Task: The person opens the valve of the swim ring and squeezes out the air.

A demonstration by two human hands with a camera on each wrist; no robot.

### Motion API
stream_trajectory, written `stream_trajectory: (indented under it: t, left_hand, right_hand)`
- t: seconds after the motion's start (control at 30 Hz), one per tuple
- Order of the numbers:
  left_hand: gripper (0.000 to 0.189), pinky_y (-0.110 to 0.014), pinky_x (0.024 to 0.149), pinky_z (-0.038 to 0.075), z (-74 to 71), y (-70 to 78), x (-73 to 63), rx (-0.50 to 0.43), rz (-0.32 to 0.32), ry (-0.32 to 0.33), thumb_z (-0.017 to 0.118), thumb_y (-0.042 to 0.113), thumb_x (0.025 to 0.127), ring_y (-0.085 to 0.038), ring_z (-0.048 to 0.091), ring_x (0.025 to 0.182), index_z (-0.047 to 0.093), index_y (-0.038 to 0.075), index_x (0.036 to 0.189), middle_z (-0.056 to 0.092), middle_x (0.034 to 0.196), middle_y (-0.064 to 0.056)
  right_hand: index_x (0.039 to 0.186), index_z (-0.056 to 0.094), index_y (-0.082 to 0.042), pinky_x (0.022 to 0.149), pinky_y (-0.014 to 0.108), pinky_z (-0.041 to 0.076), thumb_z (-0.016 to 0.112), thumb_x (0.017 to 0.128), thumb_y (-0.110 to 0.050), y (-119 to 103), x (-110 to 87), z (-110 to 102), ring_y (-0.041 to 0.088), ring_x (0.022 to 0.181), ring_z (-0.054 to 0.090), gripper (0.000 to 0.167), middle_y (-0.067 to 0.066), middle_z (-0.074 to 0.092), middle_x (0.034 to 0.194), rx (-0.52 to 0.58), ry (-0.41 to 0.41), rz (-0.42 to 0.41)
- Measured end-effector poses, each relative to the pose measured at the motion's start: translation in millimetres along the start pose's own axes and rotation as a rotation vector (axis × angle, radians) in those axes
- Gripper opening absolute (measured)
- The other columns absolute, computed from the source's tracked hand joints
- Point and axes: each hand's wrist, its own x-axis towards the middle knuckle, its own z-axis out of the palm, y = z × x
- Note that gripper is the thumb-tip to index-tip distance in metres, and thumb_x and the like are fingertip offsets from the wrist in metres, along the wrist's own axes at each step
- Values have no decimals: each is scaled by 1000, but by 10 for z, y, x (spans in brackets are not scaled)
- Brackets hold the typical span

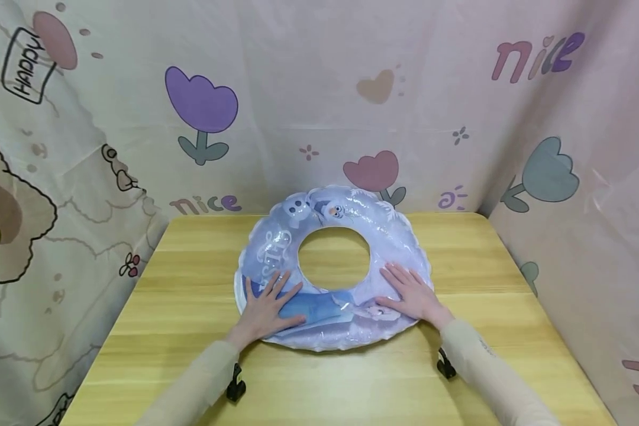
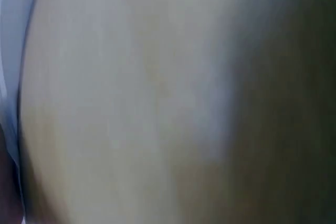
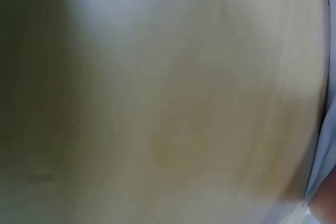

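Observation:
An inflated swim ring lies flat on the wooden table, pale blue and lilac with a snowman and other cartoon prints. My left hand rests on its near left part, fingers spread. On the near right part lies my right hand, its fingers also spread over the glossy surface. Through the round hole in the middle the table shows. In the left wrist view only an edge of the ring appears at the left; the right wrist view has a strip of the ring along its right side.
The light wooden table reaches to a hanging printed cloth behind it, with more cloth at the left and right sides. A small black wrist device hangs under the left sleeve, and another device under the right.

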Motion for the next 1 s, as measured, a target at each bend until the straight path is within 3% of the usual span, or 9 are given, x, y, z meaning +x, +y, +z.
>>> stream_trajectory:
  t: [0.1, 0.2, 0.3, 0.37, 0.47, 0.6, 0.73, 1.0]
  left_hand:
    - [90, -87, 108, -2, -38, -114, 15, -21, 15, -43, 60, 76, 81, -33, 18, 158, 33, 37, 157, 20, 170, -4]
    - [98, -86, 110, 2, -187, -272, 79, -40, 46, -115, 66, 75, 77, -35, 14, 158, 31, 33, 159, 14, 171, -8]
    - [105, -85, 110, 5, -350, -369, 146, -65, 49, -187, 73, 74, 72, -40, 9, 158, 33, 29, 159, 7, 172, -12]
    - [108, -86, 110, 4, -403, -371, 178, -105, 17, -219, 74, 73, 71, -42, 4, 158, 32, 27, 159, 3, 172, -14]
    - [113, -85, 110, 0, -384, -311, 226, -154, -47, -231, 71, 77, 71, -44, -3, 157, 27, 26, 161, -4, 172, -14]
    - [125, -81, 114, -6, -277, -302, 306, -157, -99, -205, 69, 82, 68, -42, -8, 157, 14, 23, 163, -9, 171, -12]
    - [132, -75, 118, -10, -173, -374, 385, -134, -123, -195, 68, 85, 66, -37, -9, 159, 6, 21, 164, -10, 172, -7]
    - [133, -71, 120, -12, -89, -482, 496, -64, -132, -179, 60, 90, 67, -29, 0, 160, 2, 20, 164, -3, 172, -1]
  right_hand:
    - [158, 35, -15, 124, 63, 16, 56, 93, -64, -108, -85, 35, 39, 155, 24, 84, 13, 29, 166, 4, -13, 5]
    - [158, 35, -15, 125, 62, 16, 54, 92, -66, -305, -173, 18, 38, 154, 25, 85, 13, 28, 166, -46, -40, -5]
    - [154, 42, -15, 124, 60, 22, 55, 89, -70, -453, -225, -10, 39, 151, 33, 86, 15, 37, 162, -107, -22, -81]
    - [151, 46, -16, 123, 60, 23, 57, 88, -72, -487, -220, -16, 41, 150, 33, 86, 15, 40, 160, -129, 9, -142]
    - [151, 48, -19, 124, 61, 18, 58, 87, -72, -467, -165, 0, 41, 153, 26, 84, 14, 37, 163, -139, 37, -174]
    - [157, 38, -24, 125, 65, 10, 56, 88, -72, -428, -101, 22, 39, 157, 16, 86, 13, 24, 168, -120, -12, -114]
    - [159, 30, -26, 124, 68, 4, 56, 88, -71, -411, -81, 37, 39, 158, 11, 88, 14, 17, 169, -52, -73, -38]
    - [158, 35, -25, 122, 71, 4, 61, 85, -71, -370, -96, 46, 39, 158, 11, 90, 16, 16, 169, -4, -37, 64]
